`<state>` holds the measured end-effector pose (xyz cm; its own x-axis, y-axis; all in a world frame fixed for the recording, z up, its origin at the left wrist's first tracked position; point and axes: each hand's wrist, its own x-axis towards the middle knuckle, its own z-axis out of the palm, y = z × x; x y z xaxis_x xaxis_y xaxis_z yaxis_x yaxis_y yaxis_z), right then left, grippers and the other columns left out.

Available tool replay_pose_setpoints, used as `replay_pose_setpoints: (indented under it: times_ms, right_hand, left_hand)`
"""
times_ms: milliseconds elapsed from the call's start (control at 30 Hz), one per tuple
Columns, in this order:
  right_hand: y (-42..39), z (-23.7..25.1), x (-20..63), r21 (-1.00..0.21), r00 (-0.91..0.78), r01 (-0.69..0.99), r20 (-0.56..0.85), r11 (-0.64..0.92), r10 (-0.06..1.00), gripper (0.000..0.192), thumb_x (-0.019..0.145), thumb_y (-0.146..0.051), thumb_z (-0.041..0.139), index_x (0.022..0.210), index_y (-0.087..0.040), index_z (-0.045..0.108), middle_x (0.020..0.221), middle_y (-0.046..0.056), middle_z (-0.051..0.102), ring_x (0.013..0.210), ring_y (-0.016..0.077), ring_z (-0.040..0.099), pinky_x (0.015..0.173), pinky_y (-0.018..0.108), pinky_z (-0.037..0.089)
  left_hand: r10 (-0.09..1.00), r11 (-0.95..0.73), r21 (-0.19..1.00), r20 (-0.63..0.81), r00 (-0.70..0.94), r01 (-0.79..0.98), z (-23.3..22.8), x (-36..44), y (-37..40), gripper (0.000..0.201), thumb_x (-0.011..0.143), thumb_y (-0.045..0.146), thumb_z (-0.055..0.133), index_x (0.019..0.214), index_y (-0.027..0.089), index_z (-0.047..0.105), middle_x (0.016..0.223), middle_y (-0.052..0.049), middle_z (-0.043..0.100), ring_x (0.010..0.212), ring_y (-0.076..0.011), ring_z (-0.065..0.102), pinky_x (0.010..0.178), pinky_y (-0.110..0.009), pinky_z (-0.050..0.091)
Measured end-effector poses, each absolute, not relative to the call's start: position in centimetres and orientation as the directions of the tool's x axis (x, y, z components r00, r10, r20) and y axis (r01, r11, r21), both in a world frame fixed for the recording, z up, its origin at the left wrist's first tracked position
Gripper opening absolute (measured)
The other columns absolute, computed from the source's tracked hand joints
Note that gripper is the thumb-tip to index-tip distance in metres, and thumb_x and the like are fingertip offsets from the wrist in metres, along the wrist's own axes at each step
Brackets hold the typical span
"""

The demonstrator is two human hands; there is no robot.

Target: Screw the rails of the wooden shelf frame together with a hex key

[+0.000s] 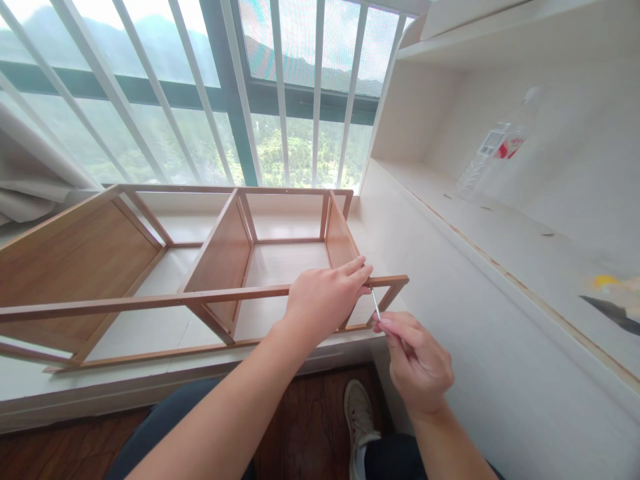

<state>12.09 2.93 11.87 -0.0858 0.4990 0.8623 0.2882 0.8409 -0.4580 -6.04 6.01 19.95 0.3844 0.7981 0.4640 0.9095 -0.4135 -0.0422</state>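
Seen from above, seated at a window ledge (150,333): wooden shelf frame (150,267) lying on its side along the ledge, open compartments facing up, right end close against a white desk unit (450,280).

Left hand (325,300) stretched forward from a bare forearm, palm down, fingers closed over the frame's front rail (150,301) near its right corner, fingertips (363,270) pressed together at the rail's top edge.

Right hand (417,360) lower and nearer, wrist bent, fingers curled narrowly around a thin metal tool (375,303), probably a hex key. Tool tilted up and to the left, its tip meeting the rail just beneath the left fingertips; exact contact point too small to tell.

Below the hands, dark trousers, one light shoe (360,417) and brown wooden floor (60,450). On the desk unit's shelf to the right, a clear plastic bottle (493,157) with a red-and-white label. Beyond the white window bars (280,93), green hills under haze.
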Motion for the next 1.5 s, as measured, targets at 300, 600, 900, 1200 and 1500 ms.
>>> replay_pose_setpoints:
  times_ms: [300,600,900,1200,1500]
  right_hand:
    - [3.1,12.0,12.1,-0.487,-0.061,0.276,0.851,0.829,0.521,0.043,0.088,0.009,0.057,0.114,-0.022,0.071,0.099,0.006,0.074,0.088,0.0188,0.071,0.077,0.037,0.06]
    - [3.5,12.3,12.4,-0.457,-0.041,0.348,0.865,0.819,0.5,0.036,0.09,0.006,0.057,0.11,-0.022,0.07,0.093,0.004,0.072,0.085,0.0176,0.069,0.074,0.035,0.058]
    - [3.5,12.6,13.1,-0.341,-0.11,0.448,0.896,0.826,0.43,0.044,0.088,0.008,0.059,0.113,-0.025,0.073,0.105,0.007,0.072,0.095,0.0204,0.069,0.082,0.039,0.059]
    - [3.7,12.7,13.2,-0.323,-0.1,0.49,0.902,0.81,0.421,0.038,0.089,0.004,0.063,0.111,-0.025,0.073,0.102,0.006,0.072,0.093,0.0202,0.068,0.08,0.039,0.059]
    - [3.5,12.8,12.6,-0.351,-0.046,0.5,0.902,0.792,0.43,0.022,0.088,-0.006,0.072,0.1,-0.024,0.071,0.092,0.004,0.071,0.084,0.0194,0.068,0.073,0.037,0.059]
  left_hand:
    - [0.794,-0.417,-0.039,0.471,0.385,0.908,19.8,-6.0,6.1,0.029,0.1,0.045,0.054,0.125,0.034,0.065,0.143,0.006,0.062,0.074,-0.0201,0.076,0.049,-0.033,0.046]
    - [0.8,-0.419,-0.038,0.456,0.389,0.907,19.9,-6.1,6.0,0.03,0.1,0.045,0.053,0.126,0.035,0.066,0.143,0.005,0.063,0.075,-0.0204,0.076,0.051,-0.033,0.049]
    - [0.819,-0.409,-0.021,0.433,0.377,0.912,20.1,-6.0,5.9,0.031,0.1,0.043,0.052,0.127,0.035,0.066,0.143,0.0,0.063,0.076,-0.0201,0.076,0.055,-0.031,0.05]
    - [0.812,-0.412,-0.024,0.443,0.379,0.911,20.1,-6.0,5.9,0.03,0.1,0.043,0.053,0.126,0.035,0.066,0.143,0.001,0.063,0.076,-0.0204,0.076,0.054,-0.031,0.05]
    - [0.811,-0.422,-0.004,0.445,0.379,0.907,20.0,-6.0,5.9,0.03,0.099,0.042,0.054,0.126,0.034,0.066,0.143,0.0,0.064,0.076,-0.0201,0.076,0.055,-0.032,0.051]
